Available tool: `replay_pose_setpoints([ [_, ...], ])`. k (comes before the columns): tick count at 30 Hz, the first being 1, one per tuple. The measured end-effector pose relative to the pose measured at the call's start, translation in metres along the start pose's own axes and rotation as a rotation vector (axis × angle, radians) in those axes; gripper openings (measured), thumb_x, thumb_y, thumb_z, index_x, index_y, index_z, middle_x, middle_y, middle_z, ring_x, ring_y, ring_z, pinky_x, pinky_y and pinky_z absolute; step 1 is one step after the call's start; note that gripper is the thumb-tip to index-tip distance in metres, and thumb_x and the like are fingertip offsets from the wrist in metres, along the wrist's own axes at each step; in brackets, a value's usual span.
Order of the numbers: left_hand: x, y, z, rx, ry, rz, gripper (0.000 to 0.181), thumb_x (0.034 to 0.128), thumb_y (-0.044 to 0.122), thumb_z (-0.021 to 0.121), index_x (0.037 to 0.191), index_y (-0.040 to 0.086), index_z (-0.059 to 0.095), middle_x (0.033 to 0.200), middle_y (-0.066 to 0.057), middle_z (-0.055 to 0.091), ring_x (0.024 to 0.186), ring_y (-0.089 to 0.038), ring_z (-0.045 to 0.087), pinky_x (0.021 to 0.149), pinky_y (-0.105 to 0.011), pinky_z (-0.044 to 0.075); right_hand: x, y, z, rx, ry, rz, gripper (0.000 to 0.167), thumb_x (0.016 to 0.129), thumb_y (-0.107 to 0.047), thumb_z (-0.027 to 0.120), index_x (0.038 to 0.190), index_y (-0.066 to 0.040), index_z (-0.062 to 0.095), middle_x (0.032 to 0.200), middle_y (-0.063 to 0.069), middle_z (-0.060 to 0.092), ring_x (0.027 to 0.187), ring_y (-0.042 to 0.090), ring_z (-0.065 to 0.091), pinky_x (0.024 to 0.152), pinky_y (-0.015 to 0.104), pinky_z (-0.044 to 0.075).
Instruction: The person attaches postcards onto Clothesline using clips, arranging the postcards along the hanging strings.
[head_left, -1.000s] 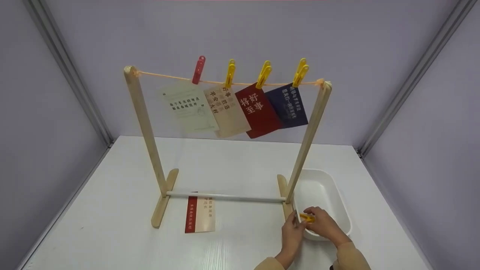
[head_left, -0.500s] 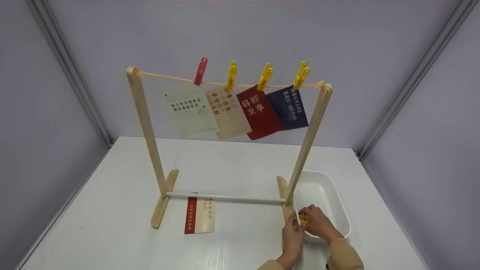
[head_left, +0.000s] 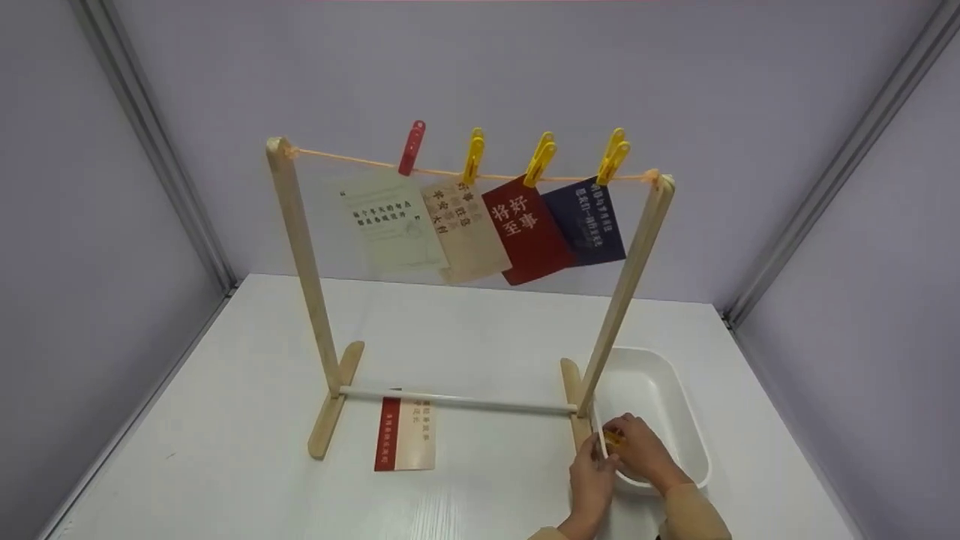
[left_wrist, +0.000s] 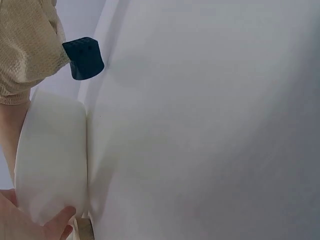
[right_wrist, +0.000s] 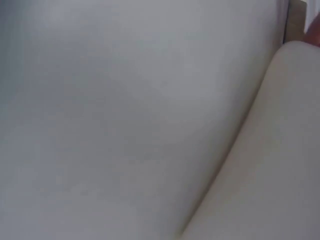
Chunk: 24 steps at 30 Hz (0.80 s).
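A shallow white plastic basin [head_left: 694, 420] stands at the right, beside the rack's right foot. My left hand [head_left: 590, 484] grips the basin's left rim; in the left wrist view its fingertips [left_wrist: 64, 215] lie against the outer wall. Just inside that rim my right hand [head_left: 641, 450] pinches a yellow clothespin [head_left: 613, 437], partly covered by the fingers. The two hands nearly meet at the rim. Only the basin's outer wall [right_wrist: 270, 155] and a bit of skin show in the right wrist view, so the clothespin is out of sight there.
A wooden rack [head_left: 304, 262] carries an orange string [head_left: 345, 158]. One red clothespin [head_left: 412, 148] and several yellow ones hold a pale green card [head_left: 390, 225], a beige card [head_left: 465, 232], a red card [head_left: 529, 232] and a navy card [head_left: 589, 225]. A red-and-beige card [head_left: 409, 442] lies below.
The right hand has come slightly closer to the left hand, and its fingers cover more of the yellow clothespin. The whole head view has shifted a little.
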<state>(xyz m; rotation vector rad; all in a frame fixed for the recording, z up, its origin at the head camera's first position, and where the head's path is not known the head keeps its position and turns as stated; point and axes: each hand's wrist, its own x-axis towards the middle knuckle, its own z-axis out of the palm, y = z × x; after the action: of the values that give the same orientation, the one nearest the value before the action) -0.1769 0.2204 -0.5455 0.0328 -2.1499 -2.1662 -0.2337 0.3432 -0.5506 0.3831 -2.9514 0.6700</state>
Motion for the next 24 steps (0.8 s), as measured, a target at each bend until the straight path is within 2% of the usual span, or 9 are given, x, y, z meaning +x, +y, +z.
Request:
replay_pose_setpoints([
  [4,-0.0007,-0.0006,0.0015,-0.012,-0.009,-0.04,0.04,0.0806,0.002,0.066,0.117,-0.008,0.054,0.117,-0.024,0.055,0.106,-0.038,0.053,0.085,-0.041,0.047,0.0008,0.0043,-0.0001,0.057,-0.027,0.067,0.015,0.075,-0.002,0.07,0.089,-0.002,0.065,0.081,0.002,0.054,0.079,0.022,0.054,0.074,0.042,0.047],
  [8,0.001,-0.0003,0.0012,-0.003,-0.004,-0.061,0.04,0.081,0.003,0.066,0.117,-0.007,0.054,0.117,-0.023,0.056,0.107,-0.037,0.053,0.085,-0.041,0.047,0.0032,0.0039,-0.0007,0.075,-0.035,0.061,0.015,0.076,-0.003,0.07,0.09,-0.003,0.066,0.081,0.001,0.054,0.08,0.022,0.054,0.074,0.041,0.047],
  [15,0.0022,0.0013,0.0013,-0.003,0.004,-0.066,0.039,0.0809,0.003,0.066,0.117,-0.006,0.055,0.117,-0.021,0.057,0.107,-0.036,0.053,0.085,-0.042,0.047,0.0056,0.0036,-0.0026,0.082,0.009,0.037,0.019,0.075,-0.003,0.072,0.093,-0.004,0.066,0.081,0.002,0.056,0.077,0.021,0.054,0.071,0.039,0.047],
  [24,-0.0004,0.0015,0.001,-0.033,0.017,-0.035,0.038,0.0821,0.004,0.063,0.118,-0.007,0.054,0.115,-0.022,0.057,0.105,-0.038,0.054,0.084,-0.043,0.047,0.0038,-0.0015,-0.0058,0.2,0.119,0.067,0.025,0.074,-0.004,0.074,0.097,-0.001,0.063,0.087,0.004,0.059,0.079,0.024,0.059,0.071,0.038,0.05],
])
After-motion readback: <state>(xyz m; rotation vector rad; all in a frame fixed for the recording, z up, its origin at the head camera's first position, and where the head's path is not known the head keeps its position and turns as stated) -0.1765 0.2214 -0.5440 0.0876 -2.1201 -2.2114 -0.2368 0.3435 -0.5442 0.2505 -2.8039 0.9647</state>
